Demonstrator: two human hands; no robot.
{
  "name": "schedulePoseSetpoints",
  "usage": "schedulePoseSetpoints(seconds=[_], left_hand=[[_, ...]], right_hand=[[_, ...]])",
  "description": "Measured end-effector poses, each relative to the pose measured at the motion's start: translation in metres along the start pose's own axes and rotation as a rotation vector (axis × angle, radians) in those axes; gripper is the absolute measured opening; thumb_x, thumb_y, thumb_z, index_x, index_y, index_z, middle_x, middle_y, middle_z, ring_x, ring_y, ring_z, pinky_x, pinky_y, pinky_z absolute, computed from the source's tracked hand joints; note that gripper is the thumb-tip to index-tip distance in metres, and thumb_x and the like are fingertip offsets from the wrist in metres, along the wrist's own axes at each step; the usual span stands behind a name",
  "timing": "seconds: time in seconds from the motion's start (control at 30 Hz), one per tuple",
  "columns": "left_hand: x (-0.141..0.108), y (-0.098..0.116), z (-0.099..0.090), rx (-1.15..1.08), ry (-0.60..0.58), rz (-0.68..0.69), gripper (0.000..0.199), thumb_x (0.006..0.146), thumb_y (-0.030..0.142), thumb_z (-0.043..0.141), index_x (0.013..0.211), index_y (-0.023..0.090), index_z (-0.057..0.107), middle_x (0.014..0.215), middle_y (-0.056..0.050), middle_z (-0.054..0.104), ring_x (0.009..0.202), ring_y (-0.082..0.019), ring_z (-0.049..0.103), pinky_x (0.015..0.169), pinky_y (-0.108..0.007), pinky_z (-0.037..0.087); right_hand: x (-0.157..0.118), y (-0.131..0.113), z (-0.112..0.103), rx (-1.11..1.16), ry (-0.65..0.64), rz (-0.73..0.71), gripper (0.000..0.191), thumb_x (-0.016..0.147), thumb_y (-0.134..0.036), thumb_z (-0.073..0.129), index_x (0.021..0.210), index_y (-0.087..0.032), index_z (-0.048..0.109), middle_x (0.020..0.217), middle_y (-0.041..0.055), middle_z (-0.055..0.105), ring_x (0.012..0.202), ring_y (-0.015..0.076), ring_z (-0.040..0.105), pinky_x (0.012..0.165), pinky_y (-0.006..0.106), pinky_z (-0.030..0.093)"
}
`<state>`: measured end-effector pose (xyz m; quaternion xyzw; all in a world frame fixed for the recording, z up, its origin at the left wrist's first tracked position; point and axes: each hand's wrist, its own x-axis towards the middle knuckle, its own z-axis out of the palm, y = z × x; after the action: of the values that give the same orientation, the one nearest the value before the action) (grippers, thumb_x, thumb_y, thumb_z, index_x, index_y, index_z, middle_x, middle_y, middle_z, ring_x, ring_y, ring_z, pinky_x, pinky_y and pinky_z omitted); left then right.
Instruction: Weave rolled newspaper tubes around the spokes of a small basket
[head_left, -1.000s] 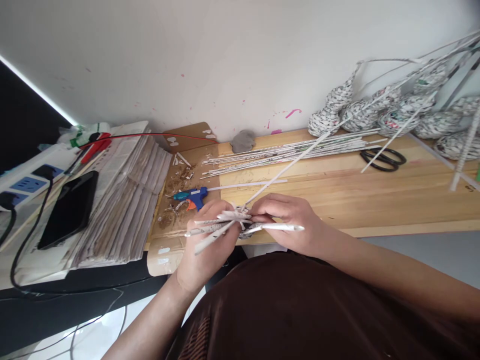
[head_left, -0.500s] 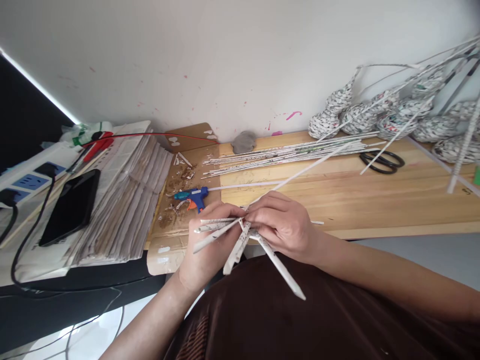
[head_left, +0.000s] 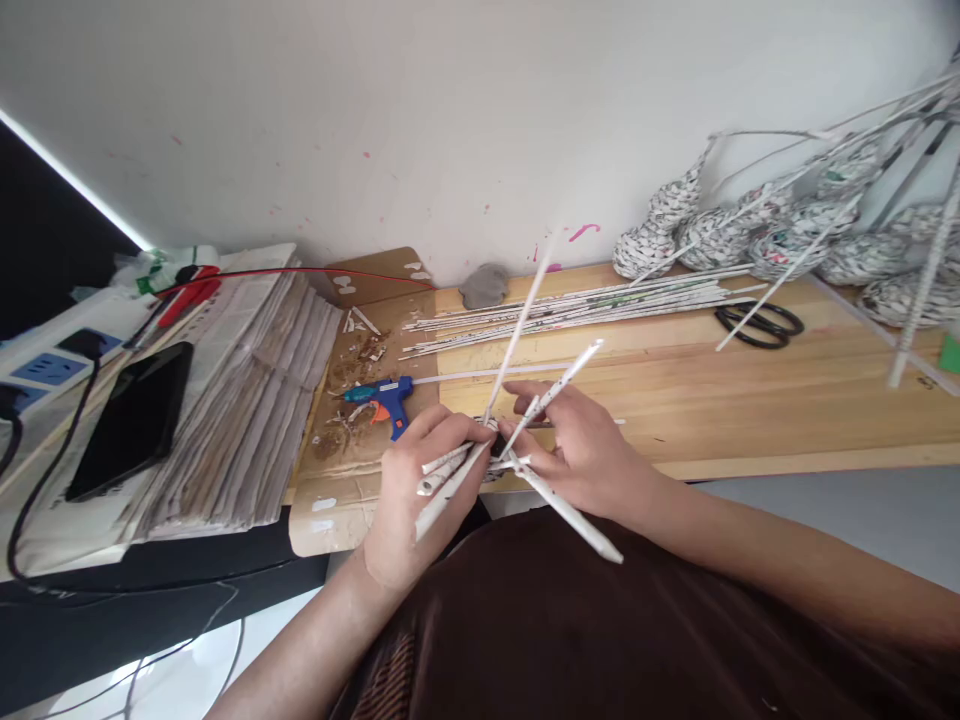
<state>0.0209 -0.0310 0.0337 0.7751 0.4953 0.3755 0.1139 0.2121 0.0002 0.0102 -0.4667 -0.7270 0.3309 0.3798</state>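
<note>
My left hand (head_left: 435, 470) is closed around a small woven newspaper piece (head_left: 493, 470), and several rolled-paper tubes stick out of it over the fingers. One long thin paper strand (head_left: 517, 335) rises from its middle toward the wall. At the right side of the piece is my right hand (head_left: 581, 445), its thumb near the weave and its index finger stretched out apart. A paper tube (head_left: 574, 368) slants up and right across those fingers. Another tube (head_left: 574, 515) points down and right below the hand. The fingers' undersides are hidden.
A blue glue gun (head_left: 390, 395) lies on cardboard (head_left: 315, 515). Behind are loose paper tubes (head_left: 577, 312), a grey lump (head_left: 484, 286), black scissors (head_left: 761, 325) and woven newspaper forms (head_left: 645, 250). Stacked newspapers (head_left: 247, 430), a phone (head_left: 135, 420) and a power strip (head_left: 56, 365) are left.
My right fingers have let go of the long strand, which now stands more upright. One tube that pointed down toward me now slants up and right across my right hand.
</note>
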Motion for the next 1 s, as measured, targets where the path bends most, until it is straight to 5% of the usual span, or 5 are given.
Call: schedulePoseSetpoints(seconds=[0.17, 0.27, 0.5, 0.7, 1.0], left_hand=[[0.001, 0.003, 0.002, 0.054, 0.019, 0.024, 0.011, 0.087, 0.010, 0.070, 0.083, 0.020, 0.069, 0.077, 0.002, 0.067, 0.076, -0.011, 0.065, 0.072, -0.020, 0.050], [0.001, 0.005, 0.000, 0.093, 0.005, 0.010, 0.012, 0.087, 0.010, 0.069, 0.081, 0.020, 0.068, 0.076, 0.002, 0.066, 0.074, -0.011, 0.064, 0.070, -0.020, 0.050], [-0.003, 0.004, 0.005, 0.123, 0.056, -0.062, 0.009, 0.085, 0.014, 0.072, 0.084, 0.021, 0.067, 0.076, 0.003, 0.069, 0.072, -0.012, 0.067, 0.069, -0.021, 0.052], [-0.001, 0.002, 0.003, 0.060, 0.048, -0.016, 0.011, 0.088, 0.013, 0.068, 0.090, 0.022, 0.074, 0.082, 0.000, 0.074, 0.076, -0.013, 0.069, 0.072, -0.022, 0.054], [-0.003, -0.007, 0.001, -0.069, 0.017, 0.080, 0.014, 0.089, 0.011, 0.068, 0.097, 0.021, 0.075, 0.102, -0.005, 0.073, 0.092, -0.015, 0.071, 0.087, -0.026, 0.057]], right_hand=[[0.010, 0.002, 0.009, 0.524, -0.135, 0.264, 0.030, 0.082, -0.038, 0.071, 0.102, -0.018, 0.066, 0.093, 0.0072, 0.072, 0.081, 0.0214, 0.071, 0.070, 0.034, 0.058], [0.014, 0.003, 0.013, 0.644, -0.186, 0.253, 0.026, 0.080, -0.040, 0.074, 0.090, -0.019, 0.062, 0.079, 0.0023, 0.068, 0.071, 0.0182, 0.067, 0.064, 0.031, 0.055], [0.007, 0.008, 0.001, 0.173, -0.021, -0.367, 0.011, 0.094, -0.022, 0.062, 0.085, -0.021, 0.069, 0.083, 0.0036, 0.073, 0.084, 0.0204, 0.065, 0.084, 0.038, 0.049], [0.010, 0.008, -0.020, -0.049, -0.151, -0.639, 0.012, 0.097, -0.023, 0.059, 0.101, -0.023, 0.070, 0.100, 0.0062, 0.076, 0.092, 0.0207, 0.064, 0.089, 0.039, 0.047], [0.014, -0.002, -0.026, 0.325, -0.260, 0.083, 0.019, 0.089, -0.035, 0.071, 0.090, -0.017, 0.076, 0.084, 0.0050, 0.077, 0.078, 0.0187, 0.072, 0.071, 0.029, 0.055]])
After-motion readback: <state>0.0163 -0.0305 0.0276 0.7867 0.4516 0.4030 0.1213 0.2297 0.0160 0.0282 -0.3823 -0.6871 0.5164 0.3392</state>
